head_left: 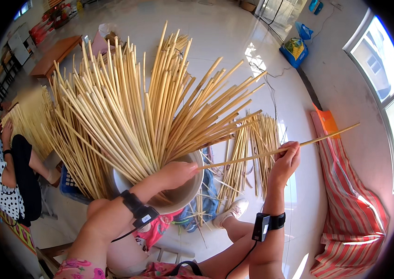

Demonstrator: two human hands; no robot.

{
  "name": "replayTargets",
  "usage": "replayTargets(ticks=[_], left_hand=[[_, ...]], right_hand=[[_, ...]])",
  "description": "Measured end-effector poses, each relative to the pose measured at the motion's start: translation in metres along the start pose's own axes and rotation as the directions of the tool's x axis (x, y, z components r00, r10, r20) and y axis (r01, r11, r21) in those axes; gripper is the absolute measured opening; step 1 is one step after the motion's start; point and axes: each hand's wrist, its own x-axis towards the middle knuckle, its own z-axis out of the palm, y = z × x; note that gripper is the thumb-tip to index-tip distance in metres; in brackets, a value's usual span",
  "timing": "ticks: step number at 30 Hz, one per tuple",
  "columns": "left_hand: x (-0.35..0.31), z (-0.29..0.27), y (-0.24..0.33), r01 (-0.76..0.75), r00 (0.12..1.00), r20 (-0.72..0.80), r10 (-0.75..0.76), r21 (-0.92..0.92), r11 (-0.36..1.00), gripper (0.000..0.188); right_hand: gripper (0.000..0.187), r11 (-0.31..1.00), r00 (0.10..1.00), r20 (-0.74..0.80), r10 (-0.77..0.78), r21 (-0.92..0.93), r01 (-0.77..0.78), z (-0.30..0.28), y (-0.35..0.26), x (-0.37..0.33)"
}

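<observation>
A long, thin straw-coloured stalk point(252, 157) stretches across in front of me, rising slightly to the right. My left hand point(181, 175) is closed at its left end, over the rim of a pale tub point(193, 190). Farther along, my right hand point(289, 156) is closed around the stalk, and the free end sticks out toward the window. A thick bundle of similar stalks point(113, 107) stands in the tub, fanning outward at the top. My left forearm hides part of the tub's near side.
More stalks point(264, 139) lie on the floor beyond my right hand. At the left sits another person point(1, 172) beside a woven mat point(31, 121). A striped red cloth point(350, 204) lies along the right wall, below a window point(383, 69). A blue crate point(73, 186) stands left of the tub.
</observation>
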Motion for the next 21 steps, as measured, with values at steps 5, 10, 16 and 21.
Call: replayTargets(ticks=[5, 10, 16, 21], left_hand=[[-0.002, -0.001, -0.011, 0.065, 0.991, 0.109, -0.083, 0.154, 0.986, 0.021], [-0.01, 0.001, -0.031, 0.126, 0.977, 0.116, -0.177, 0.354, 0.927, 0.023], [-0.012, -0.013, -0.026, 0.212, 0.971, 0.03, -0.239, 0.367, 0.906, 0.025], [-0.009, -0.021, 0.016, -0.139, 0.989, -0.038, 0.14, 0.012, 0.99, 0.054]], right_hand=[[0.037, 1.0, 0.996, -0.086, 0.005, -0.029, -0.007, -0.019, 0.005, 0.01], [0.037, 0.995, 0.99, -0.138, -0.039, -0.102, 0.025, -0.021, 0.003, 0.011], [0.038, 0.995, 0.989, -0.124, -0.076, -0.073, 0.067, -0.016, 0.003, 0.007], [0.036, 1.0, 1.0, 0.012, -0.025, -0.004, 0.025, 0.003, 0.004, -0.013]])
